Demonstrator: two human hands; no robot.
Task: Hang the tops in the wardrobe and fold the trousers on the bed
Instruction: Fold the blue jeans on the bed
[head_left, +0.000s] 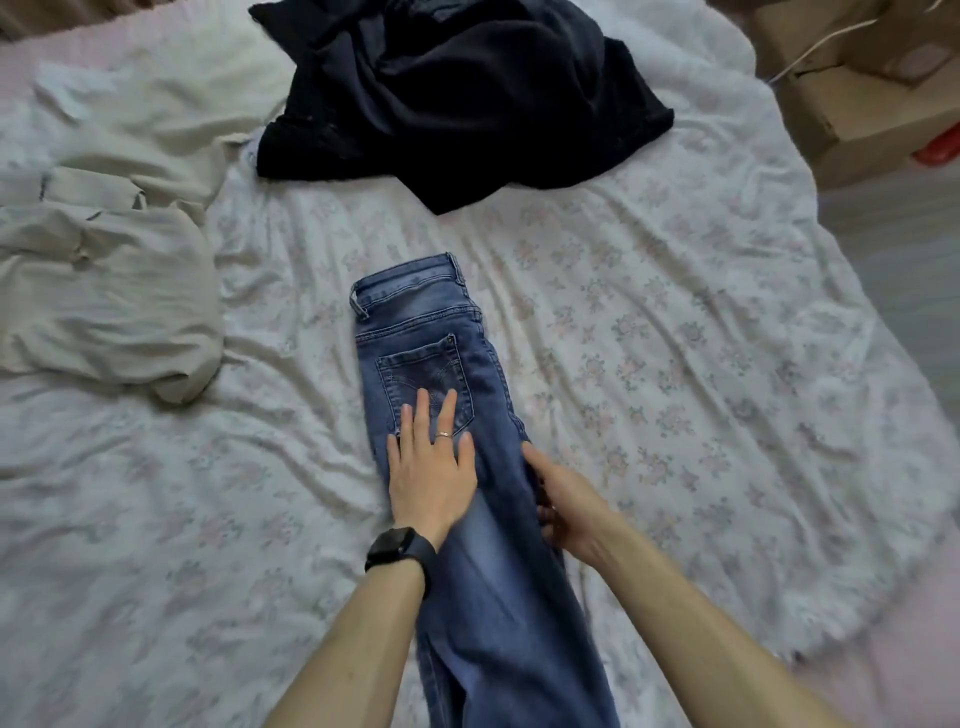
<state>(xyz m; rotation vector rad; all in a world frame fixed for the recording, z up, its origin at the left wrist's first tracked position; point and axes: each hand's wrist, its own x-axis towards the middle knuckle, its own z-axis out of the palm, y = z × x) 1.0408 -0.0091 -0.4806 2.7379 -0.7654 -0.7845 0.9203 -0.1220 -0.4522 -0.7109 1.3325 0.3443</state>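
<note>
Your left hand (431, 467) lies flat, fingers spread, on the jeans (493, 571) by the back pocket (423, 371); your right hand (566, 512) pinches their right edge. They lie lengthwise on the bed (675, 364), running straight away from you, waistband (410, 283) at the far end beyond both hands.

A floral-sheeted bed (649, 322) carries blue jeans (441, 332) at centre, a black garment (467, 98) beyond, and a beige garment (104, 291) left
</note>
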